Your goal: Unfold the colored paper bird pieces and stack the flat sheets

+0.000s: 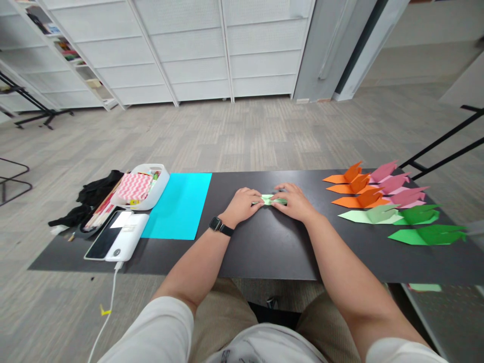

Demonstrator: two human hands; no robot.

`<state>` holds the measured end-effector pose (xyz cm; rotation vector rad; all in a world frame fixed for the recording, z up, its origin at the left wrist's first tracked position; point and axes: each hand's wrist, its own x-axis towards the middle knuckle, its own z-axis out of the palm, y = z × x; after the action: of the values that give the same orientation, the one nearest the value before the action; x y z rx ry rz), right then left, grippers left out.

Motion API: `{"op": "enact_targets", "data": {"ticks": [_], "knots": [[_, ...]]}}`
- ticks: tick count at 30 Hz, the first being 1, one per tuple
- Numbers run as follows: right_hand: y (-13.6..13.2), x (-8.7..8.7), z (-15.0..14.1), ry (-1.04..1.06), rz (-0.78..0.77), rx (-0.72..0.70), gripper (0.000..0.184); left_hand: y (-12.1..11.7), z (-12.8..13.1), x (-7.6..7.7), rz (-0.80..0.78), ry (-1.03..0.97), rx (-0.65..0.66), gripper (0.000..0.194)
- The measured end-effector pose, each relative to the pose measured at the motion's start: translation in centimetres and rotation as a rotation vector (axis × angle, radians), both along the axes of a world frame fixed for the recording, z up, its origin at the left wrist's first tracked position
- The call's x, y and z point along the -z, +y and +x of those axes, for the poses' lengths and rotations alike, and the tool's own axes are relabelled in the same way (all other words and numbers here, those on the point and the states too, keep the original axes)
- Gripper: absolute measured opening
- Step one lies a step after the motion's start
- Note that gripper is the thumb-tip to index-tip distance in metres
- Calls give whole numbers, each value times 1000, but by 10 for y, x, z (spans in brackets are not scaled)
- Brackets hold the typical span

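Observation:
Between my two hands lies a small folded piece of light green paper (269, 199), low on the dark table. My left hand (244, 204), with a black watch on its wrist, closes its fingers on the paper's left end. On the right end, my right hand (295, 201) presses and grips with thumb and fingers. Parts of the paper are hidden under the fingertips. To the right stand folded paper cranes in rows: orange ones (355, 199), pink ones (406, 196), a pale green one (372, 215) and green ones (429, 235).
Left of my hands lies a bright blue paper sheet (179, 206). Beside it are a white basket (163, 184) with a pink patterned pouch, a phone (104, 239), a white power bank (128, 237) with a cable, and black cloth (96, 191). The table's (264, 252) near edge runs above my lap.

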<state>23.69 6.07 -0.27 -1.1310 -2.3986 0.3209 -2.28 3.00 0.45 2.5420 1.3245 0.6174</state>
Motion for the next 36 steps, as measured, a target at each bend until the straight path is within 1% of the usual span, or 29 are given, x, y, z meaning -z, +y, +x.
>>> {"op": "enact_targets", "data": {"ticks": [6, 10, 13, 18, 20, 23, 25, 27, 30, 32, 36], "knots": [[0, 0, -2, 28, 15, -49, 9, -5, 1, -7, -18, 42, -33, 24], [0, 4, -5, 38, 8, -24, 6, -6, 3, -11, -29, 57, -39, 20], [0, 6, -8, 40, 8, 15, 6, -6, 4, -9, -30, 47, -52, 19], [0, 8, -11, 36, 4, 49, 3, -2, 4, -1, -45, 16, -62, 16], [0, 8, -11, 26, -3, 48, 3, 0, 4, 0, -40, 3, -46, 16], [0, 8, -12, 12, -17, 50, 1, 1, 4, 1, -32, -19, 20, 16], [0, 6, -13, 14, -22, 55, 5, 1, 5, 0, -40, -34, 63, 18], [-1, 5, -13, 22, -25, 56, 14, 1, 6, -1, -55, -44, 92, 22], [-2, 4, -14, 26, -21, 50, 25, 1, 7, -1, -67, -40, 108, 25], [-2, 4, -14, 13, -17, 43, 26, 1, 6, 0, -70, -30, 115, 26], [-1, 7, -14, -19, -26, 32, 23, 0, 4, 0, -67, -14, 111, 29]]}}
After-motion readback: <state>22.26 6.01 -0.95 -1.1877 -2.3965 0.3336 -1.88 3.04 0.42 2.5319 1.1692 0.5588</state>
